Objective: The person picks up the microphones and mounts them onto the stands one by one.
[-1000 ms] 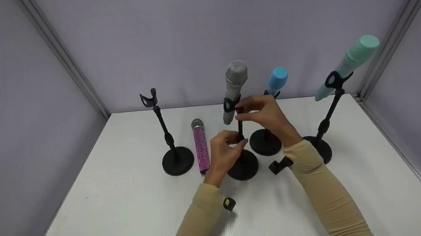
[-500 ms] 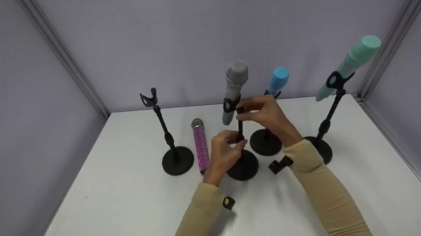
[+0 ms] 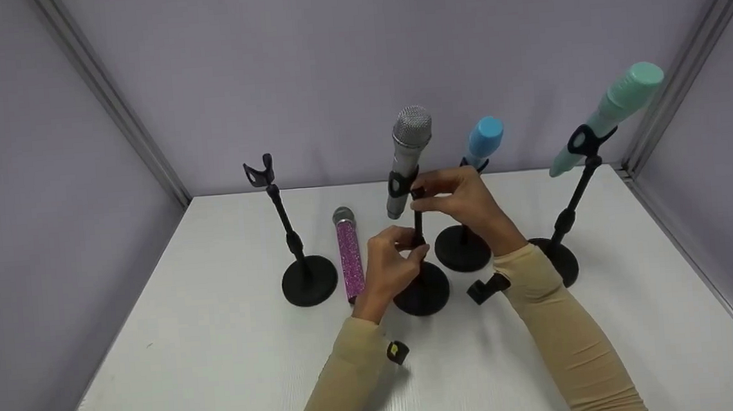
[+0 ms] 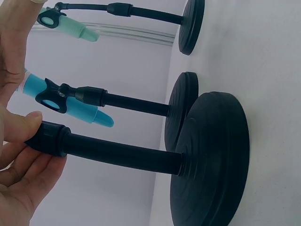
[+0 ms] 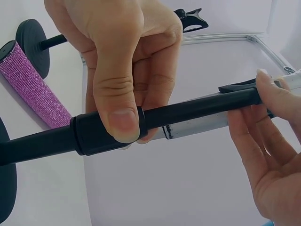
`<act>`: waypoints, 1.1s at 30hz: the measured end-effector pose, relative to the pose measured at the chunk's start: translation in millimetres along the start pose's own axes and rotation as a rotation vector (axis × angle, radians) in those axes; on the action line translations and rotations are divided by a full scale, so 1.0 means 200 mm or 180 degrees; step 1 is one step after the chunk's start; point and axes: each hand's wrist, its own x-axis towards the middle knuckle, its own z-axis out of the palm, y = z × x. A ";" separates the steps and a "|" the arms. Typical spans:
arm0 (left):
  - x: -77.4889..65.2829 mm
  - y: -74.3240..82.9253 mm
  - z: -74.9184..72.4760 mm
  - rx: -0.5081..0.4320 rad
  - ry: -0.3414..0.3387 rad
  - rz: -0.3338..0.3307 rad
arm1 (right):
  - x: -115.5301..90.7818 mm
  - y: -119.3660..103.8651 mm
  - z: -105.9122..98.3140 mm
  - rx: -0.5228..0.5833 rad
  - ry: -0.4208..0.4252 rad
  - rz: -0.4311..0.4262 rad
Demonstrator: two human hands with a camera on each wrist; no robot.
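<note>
A silver microphone (image 3: 412, 134) sits tilted in the clip of a black microphone stand (image 3: 424, 292) at the middle of the table. My left hand (image 3: 391, 263) pinches the collar halfway up this stand's pole; in the left wrist view, thumb and fingers wrap the black collar (image 4: 49, 139). Higher up, my right hand (image 3: 459, 199) pinches the top of the pole just under the clip. The right wrist view has the left thumb on the collar (image 5: 99, 134) and the right hand (image 5: 270, 150) around the thin upper rod (image 5: 197, 108).
A sparkly pink microphone (image 3: 350, 258) lies left of my left hand. Beyond it stands a microphone stand (image 3: 309, 280) with a bare clip. To the right, a blue microphone (image 3: 485, 137) and a mint-green microphone (image 3: 629, 90) rest in stands. Walls border the white table (image 3: 210, 371).
Almost nothing differs: both hands keep their grip on the stand, and its base has shifted very slightly toward me.
</note>
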 end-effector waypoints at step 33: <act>0.02 -0.07 -0.14 0.1177 -0.1534 -0.0927 | -0.24 0.21 -0.01 -0.1057 -0.0727 0.0757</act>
